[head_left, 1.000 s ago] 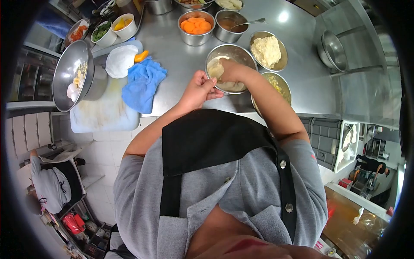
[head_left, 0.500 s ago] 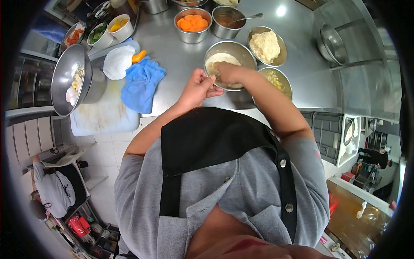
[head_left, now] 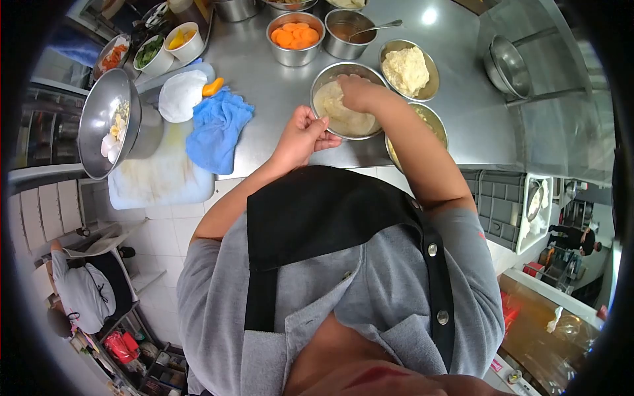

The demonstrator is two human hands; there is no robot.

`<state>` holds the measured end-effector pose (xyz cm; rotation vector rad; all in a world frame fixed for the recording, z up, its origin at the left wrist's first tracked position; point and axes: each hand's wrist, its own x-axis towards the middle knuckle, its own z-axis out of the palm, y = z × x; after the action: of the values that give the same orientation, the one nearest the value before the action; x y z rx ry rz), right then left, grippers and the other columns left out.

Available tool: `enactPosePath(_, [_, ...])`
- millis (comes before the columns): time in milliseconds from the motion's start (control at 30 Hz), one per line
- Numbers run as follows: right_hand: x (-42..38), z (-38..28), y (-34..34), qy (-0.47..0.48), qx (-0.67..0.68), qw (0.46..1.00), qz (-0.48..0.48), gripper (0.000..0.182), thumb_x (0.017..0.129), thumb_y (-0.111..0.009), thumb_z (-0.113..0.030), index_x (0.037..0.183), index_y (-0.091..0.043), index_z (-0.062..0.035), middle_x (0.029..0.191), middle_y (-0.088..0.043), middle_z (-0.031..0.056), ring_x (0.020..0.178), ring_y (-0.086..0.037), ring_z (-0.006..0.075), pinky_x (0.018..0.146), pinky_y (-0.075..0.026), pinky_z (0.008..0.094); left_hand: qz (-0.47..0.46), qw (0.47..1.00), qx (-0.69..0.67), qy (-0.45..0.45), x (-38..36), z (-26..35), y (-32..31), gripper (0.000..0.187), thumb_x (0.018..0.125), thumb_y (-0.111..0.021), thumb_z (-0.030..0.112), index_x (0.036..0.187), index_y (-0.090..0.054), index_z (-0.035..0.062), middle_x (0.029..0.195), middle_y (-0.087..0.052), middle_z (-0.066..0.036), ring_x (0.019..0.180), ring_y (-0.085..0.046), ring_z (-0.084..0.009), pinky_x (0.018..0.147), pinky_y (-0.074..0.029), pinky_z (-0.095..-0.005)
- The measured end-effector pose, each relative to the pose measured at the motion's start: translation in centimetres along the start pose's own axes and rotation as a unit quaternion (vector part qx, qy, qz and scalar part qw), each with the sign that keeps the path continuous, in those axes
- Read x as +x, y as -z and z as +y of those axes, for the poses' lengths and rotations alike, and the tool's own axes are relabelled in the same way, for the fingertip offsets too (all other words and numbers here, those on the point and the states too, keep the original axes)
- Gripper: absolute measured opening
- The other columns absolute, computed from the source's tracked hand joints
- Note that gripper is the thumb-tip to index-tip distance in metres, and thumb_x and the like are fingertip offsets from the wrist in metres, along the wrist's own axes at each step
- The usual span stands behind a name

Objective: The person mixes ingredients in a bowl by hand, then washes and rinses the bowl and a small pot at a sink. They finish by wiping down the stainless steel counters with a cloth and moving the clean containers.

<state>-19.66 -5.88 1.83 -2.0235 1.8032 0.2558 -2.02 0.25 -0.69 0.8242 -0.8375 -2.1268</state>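
My left hand (head_left: 309,134) grips the near left rim of a steel bowl (head_left: 319,78), thumb on the edge and fingers below it. Pale, floury mixture (head_left: 345,119) covers the bottom of this bowl. Inside it, toward the far side, is my right hand (head_left: 358,94), its fingertips bent down and partly hidden, so what they hold cannot be made out. A bowl of crumbly pale yellow food (head_left: 407,70) stands at the far right of the mixing bowl. Partly under my right forearm is another bowl with yellowish contents (head_left: 429,121).
Sliced carrots (head_left: 294,35) and a pot with a spoon (head_left: 350,33) stand beyond the bowl. A blue cloth (head_left: 220,130), a cutting board (head_left: 158,178) and a large tilted bowl (head_left: 99,125) lie left. Two people (head_left: 86,290) (head_left: 578,239) are farther off.
My right hand has moved from the bowl's near left part toward its far side, uncovering more of the pale mixture. My left hand stays on the rim.
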Motion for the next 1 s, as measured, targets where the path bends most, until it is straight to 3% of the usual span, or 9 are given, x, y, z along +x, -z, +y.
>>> enactPosePath(167, [-1.4,-2.2,-0.3,-0.052,0.08,0.985,-0.145,0.048,0.075,-0.06,-0.017,0.115,-0.044,0.0041,0.115,-0.051,0.0256,0.108,-0.051,0.0328,0.088,-0.042,0.0382,0.007,1.0,-0.002,-0.01,-0.5,-0.2,0.0,0.019,0.089,-0.049,0.009,0.085,-0.031,0.007,0.084,-0.049,-0.01,0.074,-0.061,-0.0226,0.067,-0.056,-0.0354])
enactPosePath(267, [-1.4,-1.5,-0.4,0.031,0.092,0.99,-0.098,0.049,0.069,-0.063,-0.013,0.114,-0.049,0.0021,0.114,-0.053,0.0239,0.104,-0.054,0.0316,0.084,-0.046,0.0357,0.004,1.0,-0.009,-0.002,-1.0,-0.2,0.1,0.018,0.089,-0.05,0.009,0.086,-0.032,0.0071,0.083,-0.049,-0.009,0.074,-0.061,-0.0226,0.067,-0.056,-0.0357])
enactPosePath(367, [-1.2,-0.8,-1.2,0.055,0.035,0.997,0.044,0.047,0.071,-0.059,-0.007,0.116,-0.048,0.0007,0.115,-0.052,0.023,0.105,-0.053,0.0317,0.085,-0.045,0.0371,0.005,1.0,-0.008,-0.001,-1.2,0.0,0.4,0.018,0.089,-0.05,0.009,0.086,-0.033,0.0071,0.082,-0.049,-0.009,0.074,-0.061,-0.0224,0.068,-0.056,-0.0358])
enactPosePath(467, [-2.3,-2.4,-1.2,0.041,-0.006,0.997,0.064,0.043,0.074,-0.053,-0.002,0.117,-0.05,-0.0036,0.115,-0.051,0.0205,0.105,-0.052,0.0322,0.086,-0.044,0.0378,0.009,1.0,-0.003,0.001,-1.6,-0.1,0.5,0.017,0.089,-0.05,0.009,0.086,-0.033,0.0069,0.083,-0.05,-0.01,0.074,-0.061,-0.0225,0.068,-0.056,-0.0357])
enactPosePath(567, [-3.1,-3.2,-0.6,0.076,-0.001,0.995,-0.059,0.039,0.077,-0.049,-0.001,0.116,-0.052,-0.0067,0.114,-0.053,0.018,0.104,-0.053,0.0318,0.085,-0.045,0.0386,0.01,1.0,0.001,-0.003,-1.7,0.0,0.7,0.017,0.089,-0.05,0.009,0.085,-0.033,0.0067,0.083,-0.05,-0.01,0.074,-0.061,-0.0226,0.068,-0.056,-0.0356])
enactPosePath(667, [-2.9,-2.4,1.6,0.095,0.06,0.993,-0.023,0.046,0.075,-0.048,0.0,0.12,-0.05,-0.0121,0.11,-0.053,0.0172,0.104,-0.052,0.0326,0.09,-0.041,0.0376,0.018,1.0,0.005,-0.002,-2.0,0.0,0.9,0.017,0.089,-0.05,0.009,0.085,-0.033,0.0068,0.082,-0.05,-0.009,0.074,-0.061,-0.0227,0.067,-0.056,-0.0352])
enactPosePath(800, [-1.0,-2.6,-2.1,0.048,0.137,0.987,-0.063,0.041,0.078,-0.047,-0.005,0.119,-0.05,-0.0077,0.114,-0.053,0.0198,0.107,-0.052,0.0316,0.09,-0.04,0.0387,0.019,1.0,0.004,-0.002,-2.0,-0.2,0.9,0.016,0.089,-0.05,0.009,0.086,-0.034,0.0073,0.079,-0.048,-0.007,0.074,-0.061,-0.0227,0.067,-0.056,-0.0349])
enactPosePath(833, [-2.3,-3.4,-3.2,0.092,0.036,0.994,-0.052,0.037,0.08,-0.048,-0.008,0.116,-0.051,-0.004,0.112,-0.056,0.0191,0.101,-0.056,0.0295,0.086,-0.043,0.0388,0.017,1.0,-0.001,-0.003,-2.0,-0.3,0.9,0.016,0.089,-0.05,0.008,0.086,-0.034,0.0075,0.079,-0.048,-0.007,0.074,-0.061,-0.0227,0.067,-0.056,-0.0349])
enactPosePath(1000, [-2.5,-4.0,1.4,0.069,0.126,0.977,-0.156,0.04,0.077,-0.049,-0.01,0.116,-0.05,0.0003,0.112,-0.056,0.0205,0.105,-0.055,0.0293,0.087,-0.042,0.0379,0.024,1.0,-0.006,0.001,-2.6,0.0,1.1,0.015,0.089,-0.05,0.007,0.086,-0.035,0.0076,0.077,-0.048,-0.006,0.074,-0.061,-0.0227,0.068,-0.056,-0.0357])
